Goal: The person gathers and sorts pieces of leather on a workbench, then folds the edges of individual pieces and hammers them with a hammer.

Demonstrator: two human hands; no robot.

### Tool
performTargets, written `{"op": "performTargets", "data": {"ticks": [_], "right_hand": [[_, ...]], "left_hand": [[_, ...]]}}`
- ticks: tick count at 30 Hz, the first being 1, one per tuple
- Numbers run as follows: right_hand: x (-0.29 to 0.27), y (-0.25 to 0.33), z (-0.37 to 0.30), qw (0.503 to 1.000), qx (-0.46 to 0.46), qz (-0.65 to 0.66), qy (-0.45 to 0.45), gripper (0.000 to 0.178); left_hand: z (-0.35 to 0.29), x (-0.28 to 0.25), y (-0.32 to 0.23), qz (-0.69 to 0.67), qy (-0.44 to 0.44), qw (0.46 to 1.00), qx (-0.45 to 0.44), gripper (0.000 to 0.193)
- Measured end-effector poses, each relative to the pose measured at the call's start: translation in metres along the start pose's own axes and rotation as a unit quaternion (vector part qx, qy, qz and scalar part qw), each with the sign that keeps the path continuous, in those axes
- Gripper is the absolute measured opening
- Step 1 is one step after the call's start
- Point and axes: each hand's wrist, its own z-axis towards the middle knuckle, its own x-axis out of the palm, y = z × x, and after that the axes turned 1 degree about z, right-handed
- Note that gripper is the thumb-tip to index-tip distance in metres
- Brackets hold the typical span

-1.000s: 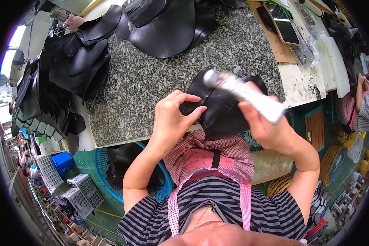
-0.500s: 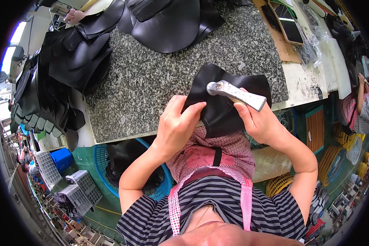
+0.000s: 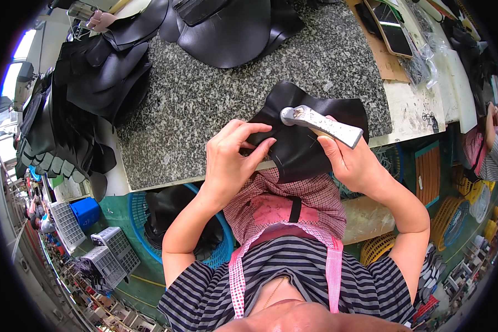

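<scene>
A black leather piece [image 3: 293, 149] with wavy edges lies over the front edge of the stone slab, its near end hanging toward my lap. My right hand [image 3: 348, 166] is closed round the handle of a hammer [image 3: 329, 126], the handle mostly hidden under the metal head. The round face of the head is at or just above the leather; contact cannot be made out. At the leather's left edge is my left hand [image 3: 232, 160], thumb and forefinger apart, their tips resting on or close to the leather. Its other fingers are partly hidden.
The speckled stone slab [image 3: 171, 138] covers the worktop. Black leather pieces [image 3: 221, 39] lie at its far side, and a stack of them [image 3: 88, 88] at the left. A phone [image 3: 392, 30] sits far right. A blue basket [image 3: 224, 243] stands below; another person [image 3: 489, 138] is at right.
My left forefinger has straightened away from the thumb, and the left hand has shifted slightly left. The hammer stays over nearly the same spot on the leather, moved very slightly right.
</scene>
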Motion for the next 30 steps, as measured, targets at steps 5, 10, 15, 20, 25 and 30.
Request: {"op": "performTargets", "data": {"ticks": [5,10,15,20,25,30], "right_hand": [[0.0,-0.001,0.0,1.0,-0.014,-0.002,-0.001,0.018],[-0.005,0.008,0.001,0.999,0.013,-0.026,0.027,0.015],[-0.015,0.012,0.005,0.996,0.069,-0.01,0.047,0.032],[-0.02,0.032,0.005,0.997,-0.063,-0.018,-0.027,0.031],[-0.02,0.026,0.016,0.994,0.019,-0.09,0.059,0.023],[-0.02,0.039,0.009,0.998,-0.015,-0.054,0.034,0.014]], "left_hand": [[-0.009,0.007,0.001,0.016,-0.045,0.998,0.03,0.03],[-0.008,0.005,-0.005,0.004,-0.036,0.999,-0.033,0.028],[-0.006,0.003,-0.007,0.012,-0.019,0.997,-0.073,0.029],[-0.006,0.001,-0.009,0.02,-0.019,0.997,-0.071,0.029],[-0.006,0.001,-0.006,0.006,-0.013,0.997,-0.079,0.031],[-0.004,0.001,-0.008,0.0,-0.018,0.997,-0.07,0.03]]}}
